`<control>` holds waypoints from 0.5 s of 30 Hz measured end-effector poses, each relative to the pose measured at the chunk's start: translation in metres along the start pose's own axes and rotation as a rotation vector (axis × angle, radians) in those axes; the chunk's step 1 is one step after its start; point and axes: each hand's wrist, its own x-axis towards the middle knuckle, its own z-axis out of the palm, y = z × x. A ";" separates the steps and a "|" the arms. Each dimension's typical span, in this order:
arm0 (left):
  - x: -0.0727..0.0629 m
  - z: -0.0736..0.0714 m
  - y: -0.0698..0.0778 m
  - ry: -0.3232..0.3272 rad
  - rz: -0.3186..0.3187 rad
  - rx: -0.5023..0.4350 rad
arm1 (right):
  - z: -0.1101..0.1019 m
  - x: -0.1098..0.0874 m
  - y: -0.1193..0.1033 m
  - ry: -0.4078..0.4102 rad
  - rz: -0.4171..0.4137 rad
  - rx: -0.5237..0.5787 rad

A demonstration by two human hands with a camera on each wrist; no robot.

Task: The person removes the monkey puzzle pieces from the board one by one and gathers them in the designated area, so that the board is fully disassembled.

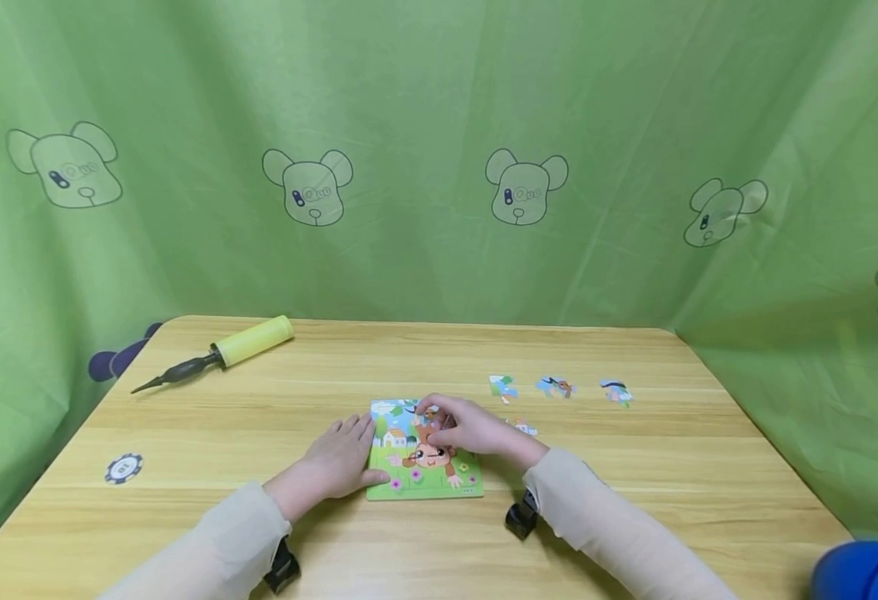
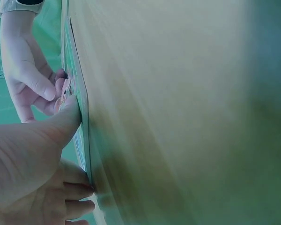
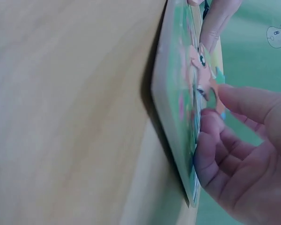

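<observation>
A jigsaw puzzle board with a cartoon monkey, a house and flowers lies flat on the wooden table. My left hand rests along the board's left side, fingers extended beside the edge and thumb over its front left part. Above the board, my right hand pinches a puzzle piece between thumb and fingers. In the right wrist view this peach and orange piece with an eye on it stands tilted up from the board. The right hand hides part of the picture in the head view.
Several loose puzzle pieces lie right of and behind the board, one close to the right wrist. A yellow hand pump with a black nozzle lies back left. A poker chip is at left, a blue object at the front right corner.
</observation>
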 end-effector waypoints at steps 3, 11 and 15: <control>0.000 0.000 0.000 -0.001 0.000 0.003 | 0.000 0.000 0.000 0.037 -0.012 -0.031; -0.001 -0.001 0.000 0.002 0.007 0.010 | -0.005 -0.001 0.000 0.090 0.042 0.068; -0.001 -0.001 0.000 0.004 0.009 0.016 | -0.014 -0.008 -0.003 0.118 0.063 0.111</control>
